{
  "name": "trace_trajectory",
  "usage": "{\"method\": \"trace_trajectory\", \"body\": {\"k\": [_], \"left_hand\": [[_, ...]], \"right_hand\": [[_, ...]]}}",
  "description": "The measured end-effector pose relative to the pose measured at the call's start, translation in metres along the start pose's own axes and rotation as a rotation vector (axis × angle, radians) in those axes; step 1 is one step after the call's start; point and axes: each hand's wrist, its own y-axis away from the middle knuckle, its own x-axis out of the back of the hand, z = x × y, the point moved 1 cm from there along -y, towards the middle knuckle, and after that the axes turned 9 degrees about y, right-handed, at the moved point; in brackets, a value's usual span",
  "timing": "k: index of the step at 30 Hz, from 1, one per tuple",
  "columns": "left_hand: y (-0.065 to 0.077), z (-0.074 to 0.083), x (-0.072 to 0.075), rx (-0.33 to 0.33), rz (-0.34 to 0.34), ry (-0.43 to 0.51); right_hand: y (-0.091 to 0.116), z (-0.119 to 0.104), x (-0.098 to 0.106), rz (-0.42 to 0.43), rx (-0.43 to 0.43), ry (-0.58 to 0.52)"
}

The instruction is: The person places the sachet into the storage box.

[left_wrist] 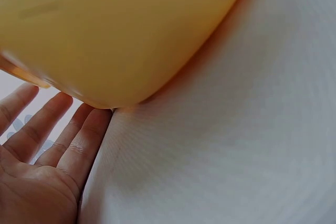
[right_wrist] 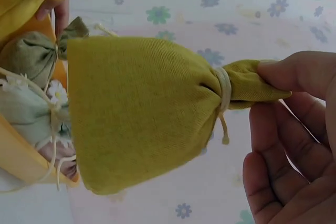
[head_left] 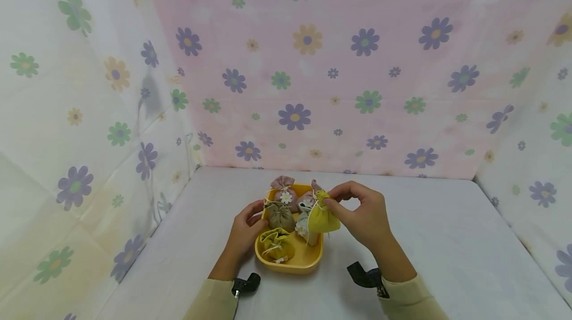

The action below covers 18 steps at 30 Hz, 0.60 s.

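Observation:
My right hand (head_left: 367,211) pinches the gathered neck of a yellow-green drawstring pouch (head_left: 323,217) and holds it above the right side of a yellow tray (head_left: 308,259). The right wrist view shows this pouch (right_wrist: 142,111) hanging from the thumb and fingers, its cord tied round the neck. My left hand (head_left: 245,225) is at the tray's left edge, fingers (left_wrist: 86,140) fairly straight against its outer wall. Inside the tray are another yellow pouch (head_left: 278,246), an olive pouch (head_left: 280,217), a mauve pouch (head_left: 292,202) with a white flower, and a pale green pouch (head_left: 303,228).
Another mauve pouch (head_left: 307,199) is partly hidden behind the held one. The tray stands on a white-covered table (head_left: 429,240). Flower-patterned cloth walls (head_left: 330,92) rise behind and at both sides. Black wrist mounts (head_left: 364,276) sit on both forearms.

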Motion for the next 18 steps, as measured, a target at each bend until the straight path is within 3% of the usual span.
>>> {"method": "trace_trajectory", "body": {"k": [8, 18], "left_hand": [[-0.002, 0.001, -0.003, 0.004, -0.015, 0.018], [-0.003, -0.001, 0.000, 0.006, -0.007, 0.003]], "right_hand": [[0.006, -0.006, -0.014, -0.135, 0.149, -0.043], [0.013, -0.008, -0.032, -0.337, 0.188, -0.085]]}}
